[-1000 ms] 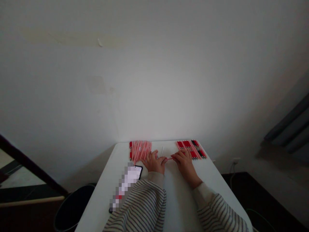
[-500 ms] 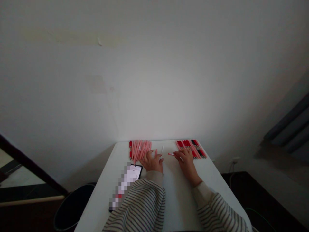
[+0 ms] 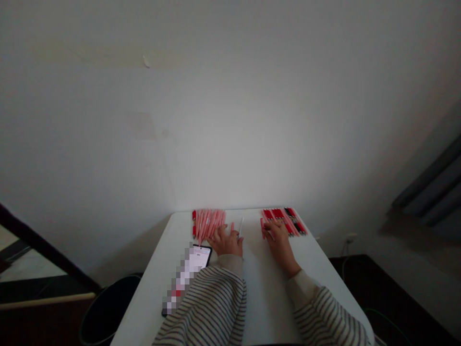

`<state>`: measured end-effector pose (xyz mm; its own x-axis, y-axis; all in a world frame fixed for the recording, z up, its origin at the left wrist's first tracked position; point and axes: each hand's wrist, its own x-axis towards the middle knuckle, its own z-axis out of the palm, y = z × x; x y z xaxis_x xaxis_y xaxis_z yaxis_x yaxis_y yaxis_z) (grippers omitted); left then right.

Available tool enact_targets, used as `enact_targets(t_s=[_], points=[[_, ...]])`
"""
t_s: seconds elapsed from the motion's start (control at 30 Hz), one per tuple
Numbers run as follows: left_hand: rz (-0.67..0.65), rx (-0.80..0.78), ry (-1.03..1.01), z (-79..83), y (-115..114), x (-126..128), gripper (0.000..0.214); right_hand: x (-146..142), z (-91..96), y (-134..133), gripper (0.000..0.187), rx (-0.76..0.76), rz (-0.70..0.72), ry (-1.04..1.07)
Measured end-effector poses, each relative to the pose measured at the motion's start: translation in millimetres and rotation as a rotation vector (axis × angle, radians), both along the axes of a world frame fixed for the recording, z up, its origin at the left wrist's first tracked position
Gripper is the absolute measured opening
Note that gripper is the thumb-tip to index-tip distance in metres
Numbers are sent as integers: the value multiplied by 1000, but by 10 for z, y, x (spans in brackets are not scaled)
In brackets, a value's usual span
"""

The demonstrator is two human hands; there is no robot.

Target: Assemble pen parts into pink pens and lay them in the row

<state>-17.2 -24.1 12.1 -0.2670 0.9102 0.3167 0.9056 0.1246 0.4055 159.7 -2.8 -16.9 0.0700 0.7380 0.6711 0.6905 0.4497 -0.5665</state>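
Note:
My left hand (image 3: 227,243) rests low over the table's far part, its outer fingers spread beside a bundle of pink pens (image 3: 209,223). Between thumb and forefinger it pinches a thin white pen refill (image 3: 241,226) pointing away from me. A short pink pen part (image 3: 232,226) juts out past its fingertips; whether the hand grips it I cannot tell. My right hand (image 3: 279,245) is closed on a red pen part (image 3: 262,228), held almost upright between the fingertips. Just behind that hand lie rows of pink pens with red and black grips (image 3: 284,218).
A phone with a lit screen (image 3: 201,254) lies left of my left forearm on the white table (image 3: 266,298). The wall (image 3: 230,144) meets the table's far edge. A dark bin (image 3: 108,307) stands on the floor at left.
My right hand has turned the red pen part from lying sideways to nearly upright, and it sits slightly farther right. My left hand has hardly moved.

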Motion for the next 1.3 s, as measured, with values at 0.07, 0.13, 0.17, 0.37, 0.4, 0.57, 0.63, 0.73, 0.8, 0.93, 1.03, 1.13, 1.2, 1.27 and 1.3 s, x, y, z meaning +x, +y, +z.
enact_targets(t_s=[0.07,0.13,0.17,0.37,0.4,0.57,0.63,0.73,0.8,0.93,1.03,1.13,1.2,1.27,1.3], points=[[-3,0,3,1,-1,0,16,-1,-5,0,26,1,-2,1],[-3,1,2,-1,1,2,14,-2,-9,2,27,4,-5,-7],[-3,5,2,-3,4,5,14,-2,-8,2,27,3,-5,-17],[2,25,10,-26,27,22,12,5,30,-6,26,-5,23,-55],[3,25,11,-30,30,24,12,6,35,-7,25,-1,35,-37],[7,22,4,-35,32,27,12,2,10,-10,26,-5,11,-43],[13,23,-5,-30,30,30,13,2,-10,-7,26,-18,3,-60],[19,28,-8,-22,26,32,12,14,-23,7,26,-23,25,-30],[16,27,-9,-20,24,29,12,24,-17,17,25,-12,36,-2],[13,16,-9,-16,22,19,13,24,9,18,23,0,49,20],[15,-5,-10,-7,20,17,14,10,29,2,23,8,43,13],[19,-21,-4,5,16,19,15,-1,60,-27,24,39,2,-30],[25,-23,2,13,11,21,16,-7,84,-51,23,38,-31,-116],[33,-24,6,19,8,22,16,-15,102,-75,21,17,-59,-225],[36,-23,8,20,8,23,15,-20,105,-85,20,5,-71,-275]])
